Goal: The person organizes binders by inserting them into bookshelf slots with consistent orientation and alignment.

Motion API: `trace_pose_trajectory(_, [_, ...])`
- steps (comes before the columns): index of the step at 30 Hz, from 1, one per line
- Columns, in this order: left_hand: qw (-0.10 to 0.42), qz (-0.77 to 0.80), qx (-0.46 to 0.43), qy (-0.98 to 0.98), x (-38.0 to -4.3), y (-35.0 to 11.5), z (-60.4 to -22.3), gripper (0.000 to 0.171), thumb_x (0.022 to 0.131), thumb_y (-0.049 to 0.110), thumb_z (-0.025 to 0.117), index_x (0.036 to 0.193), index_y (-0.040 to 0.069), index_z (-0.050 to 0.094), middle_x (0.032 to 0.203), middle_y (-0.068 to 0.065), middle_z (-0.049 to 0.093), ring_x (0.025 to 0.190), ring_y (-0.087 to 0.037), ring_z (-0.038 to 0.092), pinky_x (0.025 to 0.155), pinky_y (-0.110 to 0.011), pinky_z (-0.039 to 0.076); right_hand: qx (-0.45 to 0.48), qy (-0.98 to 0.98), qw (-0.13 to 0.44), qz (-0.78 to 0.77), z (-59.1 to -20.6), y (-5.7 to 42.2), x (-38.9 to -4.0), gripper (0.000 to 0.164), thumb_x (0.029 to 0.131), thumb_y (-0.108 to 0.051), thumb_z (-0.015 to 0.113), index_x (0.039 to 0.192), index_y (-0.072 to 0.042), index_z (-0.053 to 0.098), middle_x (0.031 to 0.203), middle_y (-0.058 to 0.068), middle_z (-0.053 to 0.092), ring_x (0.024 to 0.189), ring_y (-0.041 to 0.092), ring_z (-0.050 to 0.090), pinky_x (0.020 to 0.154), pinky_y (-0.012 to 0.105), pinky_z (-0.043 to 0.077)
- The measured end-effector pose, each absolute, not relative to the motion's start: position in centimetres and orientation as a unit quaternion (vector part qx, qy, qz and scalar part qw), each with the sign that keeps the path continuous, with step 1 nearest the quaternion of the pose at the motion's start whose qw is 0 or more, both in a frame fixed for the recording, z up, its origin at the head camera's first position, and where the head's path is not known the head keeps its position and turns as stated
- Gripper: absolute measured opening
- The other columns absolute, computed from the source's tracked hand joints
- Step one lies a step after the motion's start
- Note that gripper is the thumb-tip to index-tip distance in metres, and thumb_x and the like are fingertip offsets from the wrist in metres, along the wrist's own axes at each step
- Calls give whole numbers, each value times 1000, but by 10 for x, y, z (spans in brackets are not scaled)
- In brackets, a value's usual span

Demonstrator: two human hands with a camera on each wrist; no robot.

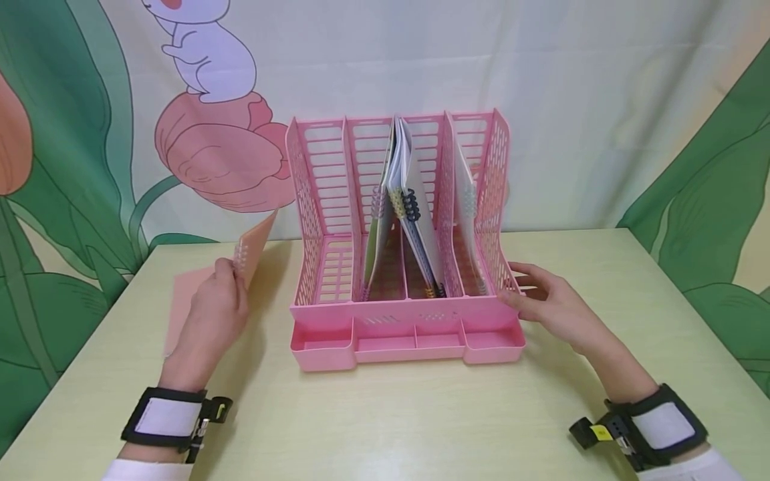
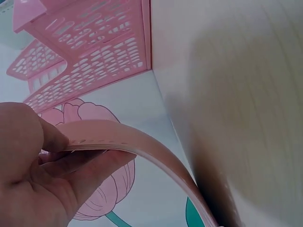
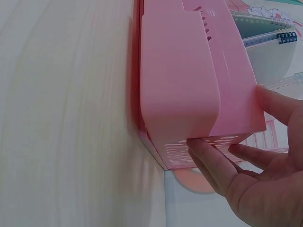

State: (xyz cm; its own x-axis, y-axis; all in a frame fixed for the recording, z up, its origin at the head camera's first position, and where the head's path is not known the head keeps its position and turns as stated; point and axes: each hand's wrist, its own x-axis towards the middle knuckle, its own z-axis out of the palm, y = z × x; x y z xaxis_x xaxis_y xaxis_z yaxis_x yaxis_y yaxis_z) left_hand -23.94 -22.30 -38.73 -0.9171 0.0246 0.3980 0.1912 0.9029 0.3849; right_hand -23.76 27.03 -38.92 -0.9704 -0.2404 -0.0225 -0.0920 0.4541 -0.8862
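Observation:
My left hand (image 1: 213,314) grips a salmon-pink spiral notebook (image 1: 259,242) at the left of the table. In the left wrist view the notebook (image 2: 135,137) curves between thumb and fingers, its lower part bending down close to the table. A pink file organizer (image 1: 325,314) stands upright in the middle. My right hand (image 1: 562,304) holds its front right corner; the right wrist view has the thumb on the front edge and the fingers against the perforated side wall. Several spiral notebooks (image 1: 428,244) lean together in the middle section, and a pale notebook (image 1: 466,194) stands in the right section.
Low front trays (image 1: 321,357) run along the organizer's base. A patterned curtain (image 1: 571,120) hangs behind the light wooden table (image 1: 421,427). Each wrist wears a strap with a small camera (image 1: 582,433).

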Motion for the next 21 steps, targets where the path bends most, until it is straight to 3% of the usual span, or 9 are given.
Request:
trace_pose_trajectory(6, [229,-233,-60,-943,-238,-220,-383,24,107,6,45,118,-15,43,105,-42,60,80,-47,65,59,-55,57,-97,851,72,-511,-389,270,-237,79,99,-37,69,160,-5,32,148,26,46,128,44,54,94,48,56])
trace_pose_trajectory(14, [243,-250,-46,-936,-235,-215,-373,25,107,7,47,119,-15,44,122,-42,57,104,-55,63,79,-65,55,-99,849,72,-514,-390,270,-238,78,99,-37,70,160,-4,32,148,26,46,127,44,54,93,47,57])
trace_pose_trajectory(21, [249,-265,-39,-931,-233,-215,-370,27,108,8,45,122,-14,42,124,-42,55,105,-56,62,78,-65,56,-97,850,72,-513,-390,270,-238,79,99,-37,70,160,-5,32,148,26,46,128,45,54,93,47,57])
